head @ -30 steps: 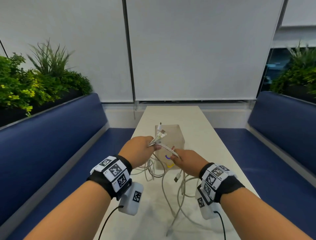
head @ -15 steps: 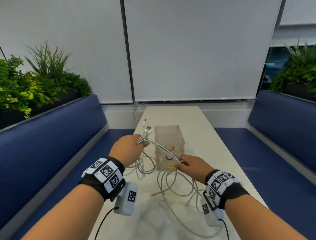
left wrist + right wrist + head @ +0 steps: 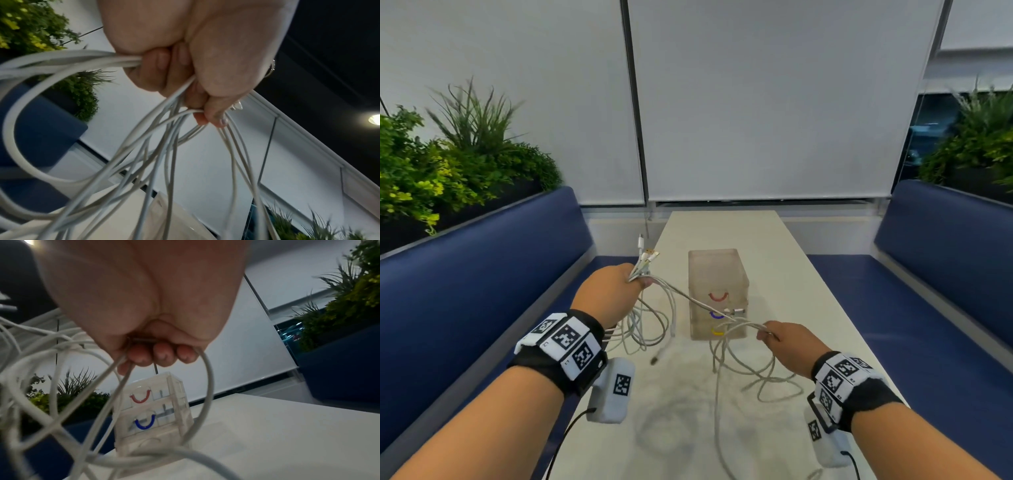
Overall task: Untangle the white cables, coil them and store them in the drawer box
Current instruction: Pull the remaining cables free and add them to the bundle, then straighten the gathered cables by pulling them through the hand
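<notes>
A tangle of white cables (image 3: 654, 322) hangs above the table between my hands. My left hand (image 3: 616, 291) grips a bundle of them, with several plug ends (image 3: 645, 255) sticking up past my fist; the left wrist view shows my fingers (image 3: 176, 68) curled round the cables (image 3: 164, 146). My right hand (image 3: 786, 337) holds cable strands (image 3: 743, 323) lower and to the right, fingers (image 3: 162, 354) curled round the strands (image 3: 207, 378). One strand stretches taut between the hands. The clear drawer box (image 3: 717, 293) stands behind them, its drawers with red, blue and yellow handles shut.
The long white table (image 3: 808, 308) runs away from me. Blue benches (image 3: 465, 284) flank it on both sides, with plants (image 3: 448, 164) behind them. Loose cable loops (image 3: 760, 377) lie on the table near my right hand.
My hands have moved apart: the left one to the left with its bundle, the right one rightward and toward me, drawing a strand taut across the front of the box.
</notes>
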Action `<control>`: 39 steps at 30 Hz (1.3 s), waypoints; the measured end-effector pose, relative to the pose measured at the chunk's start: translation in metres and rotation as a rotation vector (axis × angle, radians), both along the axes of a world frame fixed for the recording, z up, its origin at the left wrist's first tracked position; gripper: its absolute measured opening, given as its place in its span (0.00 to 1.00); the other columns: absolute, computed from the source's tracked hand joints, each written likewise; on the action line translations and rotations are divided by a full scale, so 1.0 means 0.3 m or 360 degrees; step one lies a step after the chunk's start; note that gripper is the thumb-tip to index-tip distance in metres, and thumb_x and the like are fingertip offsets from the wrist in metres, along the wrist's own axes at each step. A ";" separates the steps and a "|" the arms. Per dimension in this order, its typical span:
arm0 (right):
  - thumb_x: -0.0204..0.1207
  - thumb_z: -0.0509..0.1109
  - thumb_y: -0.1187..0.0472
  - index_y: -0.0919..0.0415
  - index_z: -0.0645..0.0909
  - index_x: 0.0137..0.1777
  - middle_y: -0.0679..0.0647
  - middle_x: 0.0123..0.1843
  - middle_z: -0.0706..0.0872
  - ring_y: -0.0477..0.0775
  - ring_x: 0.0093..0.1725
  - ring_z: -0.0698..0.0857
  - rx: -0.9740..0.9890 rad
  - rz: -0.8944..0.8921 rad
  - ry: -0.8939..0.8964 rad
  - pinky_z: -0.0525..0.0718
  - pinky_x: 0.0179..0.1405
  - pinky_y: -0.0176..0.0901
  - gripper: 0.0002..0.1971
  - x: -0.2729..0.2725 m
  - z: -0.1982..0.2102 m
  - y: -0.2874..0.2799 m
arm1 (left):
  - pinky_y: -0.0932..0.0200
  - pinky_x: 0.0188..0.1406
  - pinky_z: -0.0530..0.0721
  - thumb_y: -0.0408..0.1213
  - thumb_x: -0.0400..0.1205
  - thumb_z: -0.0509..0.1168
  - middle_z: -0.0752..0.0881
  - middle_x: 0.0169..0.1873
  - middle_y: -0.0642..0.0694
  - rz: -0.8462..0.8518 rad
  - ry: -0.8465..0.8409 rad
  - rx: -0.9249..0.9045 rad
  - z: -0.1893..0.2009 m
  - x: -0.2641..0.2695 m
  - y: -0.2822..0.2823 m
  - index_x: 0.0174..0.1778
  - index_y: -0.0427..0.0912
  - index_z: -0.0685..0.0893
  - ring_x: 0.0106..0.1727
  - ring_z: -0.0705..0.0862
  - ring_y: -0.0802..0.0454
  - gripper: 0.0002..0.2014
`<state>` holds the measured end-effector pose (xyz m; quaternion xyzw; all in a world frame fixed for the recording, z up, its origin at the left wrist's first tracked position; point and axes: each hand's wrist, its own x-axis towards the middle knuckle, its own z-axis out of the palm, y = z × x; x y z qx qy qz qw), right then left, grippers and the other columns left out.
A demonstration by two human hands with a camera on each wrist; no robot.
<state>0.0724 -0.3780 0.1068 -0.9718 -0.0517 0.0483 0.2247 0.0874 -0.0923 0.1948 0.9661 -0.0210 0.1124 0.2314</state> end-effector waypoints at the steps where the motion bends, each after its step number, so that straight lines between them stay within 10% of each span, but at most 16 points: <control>1: 0.83 0.52 0.57 0.59 0.78 0.58 0.55 0.46 0.83 0.57 0.46 0.79 -0.0018 -0.0012 0.0041 0.74 0.45 0.45 0.15 0.005 -0.011 -0.007 | 0.56 0.28 0.71 0.50 0.84 0.56 0.81 0.31 0.46 0.0001 -0.0004 -0.0011 0.004 -0.003 0.003 0.40 0.42 0.79 0.32 0.78 0.50 0.16; 7: 0.82 0.51 0.62 0.60 0.77 0.43 0.61 0.57 0.83 0.56 0.49 0.79 -0.0521 -0.0208 0.0349 0.75 0.48 0.42 0.13 0.031 -0.086 -0.115 | 0.53 0.36 0.72 0.47 0.85 0.56 0.81 0.32 0.43 0.0122 -0.0104 -0.0169 0.041 -0.026 0.063 0.42 0.41 0.80 0.34 0.78 0.45 0.15; 13: 0.75 0.69 0.56 0.66 0.56 0.77 0.62 0.75 0.69 0.60 0.71 0.74 -0.0436 -0.0355 0.0474 0.76 0.66 0.46 0.36 0.029 -0.110 -0.138 | 0.56 0.28 0.69 0.46 0.84 0.59 0.79 0.28 0.47 0.0019 -0.0027 -0.0244 0.031 -0.028 0.036 0.39 0.43 0.80 0.29 0.75 0.50 0.13; 16: 0.76 0.62 0.64 0.63 0.44 0.81 0.62 0.79 0.58 0.63 0.74 0.70 -0.0284 -0.0378 0.0253 0.73 0.71 0.51 0.38 0.043 -0.054 -0.079 | 0.55 0.31 0.71 0.48 0.83 0.60 0.81 0.31 0.47 -0.0087 0.0036 -0.0125 -0.003 -0.014 -0.024 0.43 0.40 0.81 0.33 0.77 0.49 0.14; 19: 0.74 0.55 0.70 0.59 0.58 0.78 0.59 0.77 0.65 0.62 0.72 0.71 -0.0132 -0.0445 -0.0289 0.72 0.71 0.55 0.30 0.053 0.007 -0.054 | 0.54 0.32 0.72 0.50 0.82 0.59 0.81 0.30 0.46 -0.0102 0.0065 -0.0054 -0.032 0.013 -0.059 0.40 0.39 0.80 0.33 0.78 0.49 0.17; 22: 0.73 0.57 0.74 0.56 0.80 0.55 0.58 0.59 0.81 0.57 0.59 0.79 0.0213 -0.0316 -0.0668 0.76 0.58 0.42 0.18 0.020 0.074 -0.021 | 0.55 0.28 0.70 0.50 0.83 0.59 0.79 0.29 0.45 -0.0048 0.0091 -0.0078 -0.054 0.034 -0.077 0.37 0.39 0.77 0.31 0.76 0.49 0.17; 25: 0.71 0.60 0.72 0.54 0.83 0.42 0.52 0.42 0.83 0.50 0.43 0.80 0.0108 0.0141 -0.0120 0.74 0.39 0.38 0.14 -0.063 0.089 0.046 | 0.56 0.26 0.68 0.48 0.83 0.59 0.78 0.29 0.46 0.0033 0.0156 -0.0120 -0.078 0.047 -0.083 0.35 0.42 0.75 0.33 0.77 0.47 0.16; 29: 0.75 0.63 0.64 0.56 0.76 0.67 0.57 0.44 0.85 0.52 0.39 0.85 -0.0430 0.0792 0.0966 0.82 0.45 0.42 0.20 -0.146 -0.056 0.145 | 0.54 0.38 0.77 0.50 0.81 0.63 0.84 0.40 0.41 0.0001 0.0296 -0.0040 -0.132 0.051 -0.085 0.46 0.37 0.81 0.45 0.83 0.42 0.17; 32: 0.77 0.65 0.58 0.52 0.66 0.73 0.64 0.66 0.76 0.63 0.56 0.80 -0.0750 0.0888 0.0971 0.77 0.53 0.51 0.24 -0.180 -0.149 0.174 | 0.53 0.44 0.82 0.58 0.71 0.72 0.87 0.46 0.43 -0.0013 0.0406 -0.0116 -0.164 0.047 -0.081 0.52 0.40 0.81 0.49 0.84 0.44 0.25; 39: 0.80 0.58 0.58 0.57 0.77 0.61 0.62 0.65 0.79 0.63 0.61 0.79 -0.0684 0.0780 0.0646 0.71 0.49 0.41 0.13 -0.195 -0.133 0.146 | 0.61 0.23 0.68 0.47 0.75 0.72 0.76 0.30 0.47 -0.0018 0.0397 -0.0695 -0.142 0.013 -0.060 0.43 0.40 0.79 0.27 0.71 0.52 0.15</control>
